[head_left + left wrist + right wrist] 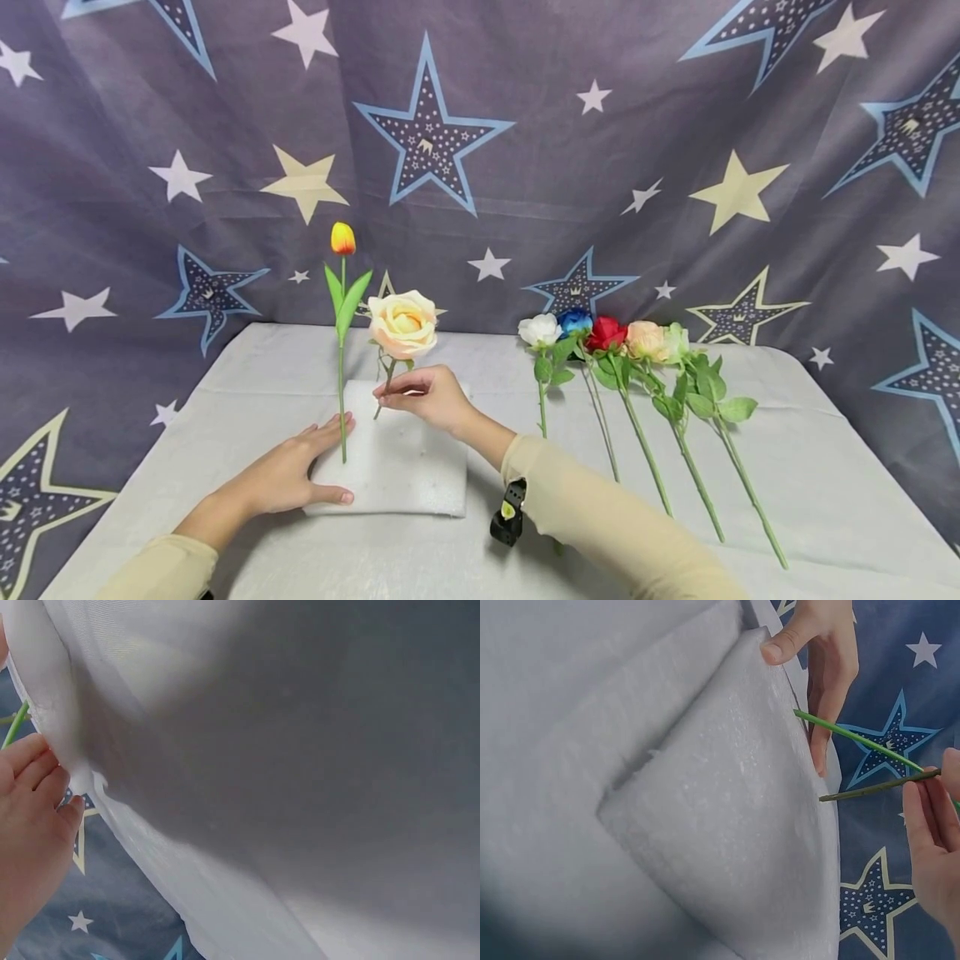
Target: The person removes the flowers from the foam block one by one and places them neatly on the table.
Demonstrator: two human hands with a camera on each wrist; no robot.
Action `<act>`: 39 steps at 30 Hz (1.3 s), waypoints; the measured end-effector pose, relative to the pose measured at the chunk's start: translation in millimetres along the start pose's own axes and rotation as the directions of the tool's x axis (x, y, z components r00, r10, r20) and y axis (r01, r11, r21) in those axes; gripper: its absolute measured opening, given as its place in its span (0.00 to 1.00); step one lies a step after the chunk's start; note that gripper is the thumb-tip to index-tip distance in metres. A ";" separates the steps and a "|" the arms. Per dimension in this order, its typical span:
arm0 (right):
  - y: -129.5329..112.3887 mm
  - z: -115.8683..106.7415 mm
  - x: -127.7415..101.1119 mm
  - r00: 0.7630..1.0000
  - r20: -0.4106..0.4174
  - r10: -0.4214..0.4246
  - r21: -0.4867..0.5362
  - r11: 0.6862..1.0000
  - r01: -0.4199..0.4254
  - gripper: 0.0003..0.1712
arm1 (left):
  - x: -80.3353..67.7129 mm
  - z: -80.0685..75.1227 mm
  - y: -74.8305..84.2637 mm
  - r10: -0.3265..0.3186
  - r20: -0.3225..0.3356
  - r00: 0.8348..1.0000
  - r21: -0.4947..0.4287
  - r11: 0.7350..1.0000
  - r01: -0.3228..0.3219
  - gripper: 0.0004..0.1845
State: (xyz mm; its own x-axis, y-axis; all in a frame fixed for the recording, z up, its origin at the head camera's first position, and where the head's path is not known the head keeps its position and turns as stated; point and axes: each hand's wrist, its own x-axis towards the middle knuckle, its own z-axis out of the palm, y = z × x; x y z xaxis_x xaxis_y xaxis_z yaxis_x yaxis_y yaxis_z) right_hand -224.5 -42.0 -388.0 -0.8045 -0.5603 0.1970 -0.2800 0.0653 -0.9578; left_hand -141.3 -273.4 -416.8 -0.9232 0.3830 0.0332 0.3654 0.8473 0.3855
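In the head view, a white foam block (420,475) lies on the table with a red-and-yellow tulip (342,239) standing upright in its left part. My left hand (292,467) rests on the block's left side, fingers straight and thumb spread along the front. My right hand (435,402) pinches the stem of a cream-peach rose (403,325) above the block, its bloom upright and the stem slightly tilted. In the right wrist view, the dark rose stem (877,787) meets the foam near the green tulip stem (855,737); whether it is in the foam I cannot tell.
To the right on the grey-white tablecloth (787,467) lies a row of artificial flowers: a white rose (540,331), a blue one (575,322), a red one (606,333), a peach one (647,341) and a pale green one (676,342). Behind hangs a star-patterned curtain (555,208).
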 end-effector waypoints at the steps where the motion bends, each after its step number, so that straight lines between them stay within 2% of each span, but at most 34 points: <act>1: -0.4 0.0 0.2 1.000 -0.003 0.002 0.000 1.000 -0.002 0.10 | 0.2 -0.2 -0.1 -0.002 0.002 1.000 -0.001 1.000 0.002 0.56; 13: -6.8 3.2 -0.7 1.000 -0.028 -0.012 -0.001 1.000 0.012 0.10 | 1.5 -1.5 -0.4 -0.011 0.007 1.000 0.008 1.000 0.011 0.57; 25: -6.7 4.4 -2.4 0.994 -0.073 -0.081 -0.016 0.997 0.080 0.10 | -0.6 -0.6 0.0 -0.006 0.004 1.000 0.000 1.000 0.006 0.56; 28: -11.4 3.6 -2.0 0.990 -0.093 -0.107 -0.042 0.994 0.103 0.10 | 0.2 -1.8 0.1 -0.006 0.013 1.000 -0.003 1.000 0.006 0.57; 34: -30.7 1.7 -2.3 0.971 -0.112 -0.209 -0.057 0.977 0.204 0.11 | 0.5 -3.6 1.4 -0.002 -0.001 1.000 0.002 1.000 0.002 0.57; 39: -43.1 1.3 -10.0 0.977 -0.079 -0.197 -0.033 0.980 0.195 0.11 | 0.4 -2.6 1.7 -0.006 0.003 1.000 0.001 1.000 0.006 0.56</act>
State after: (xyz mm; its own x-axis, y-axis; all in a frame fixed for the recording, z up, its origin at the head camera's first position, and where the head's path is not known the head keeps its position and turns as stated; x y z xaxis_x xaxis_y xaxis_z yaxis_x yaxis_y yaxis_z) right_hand -203.7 -40.3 -349.0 -0.7725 -0.4947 0.3982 -0.4490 -0.0180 -0.8934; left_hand -141.3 -272.8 -413.7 -0.9249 0.3791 0.0279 0.3600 0.8500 0.3846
